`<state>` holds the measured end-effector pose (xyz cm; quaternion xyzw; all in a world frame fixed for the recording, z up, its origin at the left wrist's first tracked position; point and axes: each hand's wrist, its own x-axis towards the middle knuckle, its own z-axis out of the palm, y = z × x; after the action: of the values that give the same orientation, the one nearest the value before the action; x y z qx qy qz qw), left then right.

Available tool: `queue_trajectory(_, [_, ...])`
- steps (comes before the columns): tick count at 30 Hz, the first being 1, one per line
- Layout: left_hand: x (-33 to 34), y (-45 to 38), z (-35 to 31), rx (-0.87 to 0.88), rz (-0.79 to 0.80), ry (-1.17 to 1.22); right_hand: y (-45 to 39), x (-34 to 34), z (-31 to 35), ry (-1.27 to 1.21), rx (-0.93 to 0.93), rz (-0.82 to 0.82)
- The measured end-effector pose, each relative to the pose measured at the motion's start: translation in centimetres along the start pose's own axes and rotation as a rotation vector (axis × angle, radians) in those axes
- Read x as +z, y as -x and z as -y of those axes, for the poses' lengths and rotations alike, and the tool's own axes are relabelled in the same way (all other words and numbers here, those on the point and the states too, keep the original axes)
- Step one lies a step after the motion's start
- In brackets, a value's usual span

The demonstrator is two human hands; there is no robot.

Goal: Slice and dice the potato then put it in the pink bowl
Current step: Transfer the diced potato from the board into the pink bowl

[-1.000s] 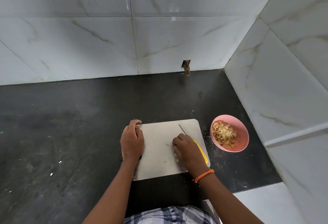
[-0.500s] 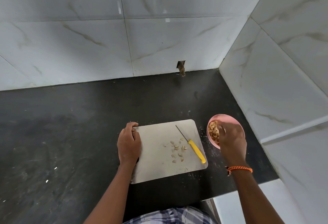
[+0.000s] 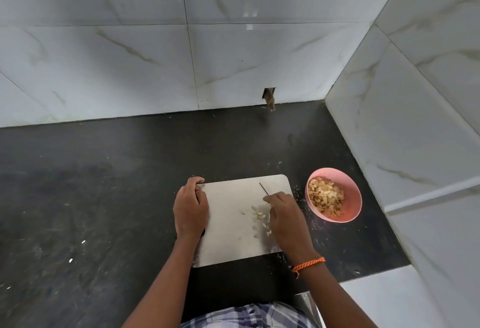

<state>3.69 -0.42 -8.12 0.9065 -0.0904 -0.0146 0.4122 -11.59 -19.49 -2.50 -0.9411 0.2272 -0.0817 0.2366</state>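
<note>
A pale cutting board [image 3: 228, 213] lies on the dark counter. Several small diced potato pieces [image 3: 259, 216] are scattered on its right half. My left hand [image 3: 191, 208] grips the board's left edge, fingers curled over the far corner. My right hand [image 3: 284, 218] rests palm down over the board's right side, fingertips touching the pieces; its palm is hidden. It covers the knife's handle, and only the thin knife blade [image 3: 263, 188] shows beyond it. The pink bowl [image 3: 352, 199], just right of the board, holds a heap of diced potato [image 3: 326, 198].
The black counter [image 3: 104, 198] stretches far to the left and back. Marble-tiled walls close it off behind and on the right. A brown stub [image 3: 270, 99] hangs from a small hole in the back wall. Potato crumbs lie around the board. A white ledge [image 3: 389, 301] adjoins at bottom right.
My right hand went from the board to the pink bowl, then came back over the board and now covers the knife handle. My left hand stayed on the board's edge.
</note>
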Motion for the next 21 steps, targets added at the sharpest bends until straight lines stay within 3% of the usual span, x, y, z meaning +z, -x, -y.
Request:
queue_trajectory(7, [0.1,-0.2,0.2,0.003,-0.003,-0.008,0.7,3.2,1.0,0.125,0.04,0.108])
queue_trajectory(15, [-0.1,-0.2,0.0,0.01,-0.012,-0.01,2.1,4.2,2.0,0.14,-0.179,0.198])
queue_trajectory(21, [0.1,-0.2,0.0,0.003,-0.003,-0.014,1.1,4.0,0.2,0.124,0.047,0.042])
